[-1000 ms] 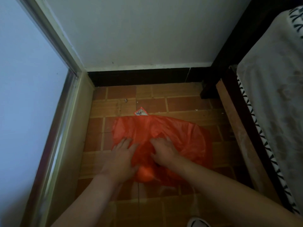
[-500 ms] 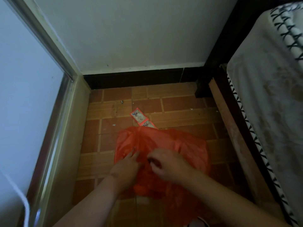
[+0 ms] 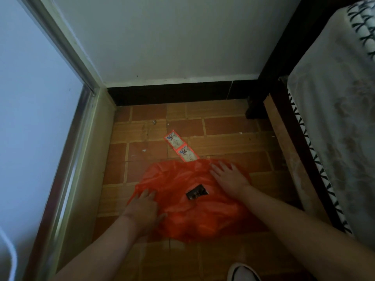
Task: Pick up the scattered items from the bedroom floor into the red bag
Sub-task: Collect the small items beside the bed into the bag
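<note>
The red plastic bag (image 3: 182, 216) lies crumpled on the tiled floor. My left hand (image 3: 143, 209) rests flat on its left edge with fingers straight. My right hand (image 3: 228, 178) lies spread on the bag's upper right part. Between the hands a small dark wrapper (image 3: 197, 192) lies on top of the bag. A strip of two red-and-white sachets (image 3: 181, 148) lies on the floor just beyond the bag's far edge, its near end touching the bag.
A bed (image 3: 334, 138) with a patterned cover and dark frame stands on the right. A door frame (image 3: 81, 159) runs along the left and a wall with a dark skirting (image 3: 176, 94) closes the far side. A white shoe tip (image 3: 242, 272) shows at the bottom.
Both hands have moved apart on the bag, the right one up and to the right. The dark wrapper now shows between them. More of the sachet strip is uncovered.
</note>
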Demonstrator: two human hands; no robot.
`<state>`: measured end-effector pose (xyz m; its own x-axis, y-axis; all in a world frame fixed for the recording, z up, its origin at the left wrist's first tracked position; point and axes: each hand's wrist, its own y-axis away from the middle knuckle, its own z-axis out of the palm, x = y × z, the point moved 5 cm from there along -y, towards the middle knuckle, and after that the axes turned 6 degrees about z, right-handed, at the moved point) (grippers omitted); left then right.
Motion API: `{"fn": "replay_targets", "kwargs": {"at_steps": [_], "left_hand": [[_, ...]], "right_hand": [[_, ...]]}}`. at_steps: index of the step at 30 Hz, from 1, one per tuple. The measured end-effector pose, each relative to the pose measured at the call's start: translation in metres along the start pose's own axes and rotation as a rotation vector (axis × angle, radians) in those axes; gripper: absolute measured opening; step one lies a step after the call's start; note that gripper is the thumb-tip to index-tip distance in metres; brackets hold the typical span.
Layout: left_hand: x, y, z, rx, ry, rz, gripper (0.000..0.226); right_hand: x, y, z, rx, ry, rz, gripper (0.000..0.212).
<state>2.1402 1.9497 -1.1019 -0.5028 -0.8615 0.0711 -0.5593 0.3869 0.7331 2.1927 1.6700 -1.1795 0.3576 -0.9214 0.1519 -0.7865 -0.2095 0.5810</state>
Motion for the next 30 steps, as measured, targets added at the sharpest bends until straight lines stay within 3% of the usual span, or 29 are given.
{"fn": "replay_targets", "kwargs": {"at_steps": [5, 7, 9, 11, 13, 16, 20, 30], "left_hand": [[0.003, 0.0, -0.001, -0.032, -0.015, 0.003, 0.051], [0.008, 0.002, -0.016, 0.053, 0.028, 0.005, 0.048], [0.011, 0.005, -0.037, 0.198, 0.056, -0.006, 0.045], [0.013, 0.006, -0.054, 0.375, 0.043, -0.012, 0.042], [0.015, 0.002, -0.054, 0.433, 0.034, -0.01, 0.053], [0.017, -0.012, -0.031, 0.259, 0.083, -0.046, 0.08], [0.016, -0.025, -0.005, 0.12, 0.064, -0.098, 0.095], [0.025, -0.025, 0.003, 0.016, 0.054, -0.083, 0.118]], "right_hand": [[-0.005, 0.013, -0.006, 0.055, -0.205, -0.011, 0.068], [-0.014, 0.024, -0.022, 0.21, -0.372, 0.015, 0.082], [-0.022, 0.033, -0.03, 0.316, -0.538, 0.045, 0.079], [-0.033, 0.041, -0.025, 0.258, -0.595, 0.023, 0.093], [-0.045, 0.052, -0.015, 0.154, -0.531, -0.004, 0.112], [-0.05, 0.069, 0.009, 0.066, -0.47, 0.01, 0.124], [-0.053, 0.085, 0.031, 0.015, -0.527, 0.023, 0.131], [-0.071, 0.097, 0.048, 0.0, -0.518, -0.117, 0.147]]}}
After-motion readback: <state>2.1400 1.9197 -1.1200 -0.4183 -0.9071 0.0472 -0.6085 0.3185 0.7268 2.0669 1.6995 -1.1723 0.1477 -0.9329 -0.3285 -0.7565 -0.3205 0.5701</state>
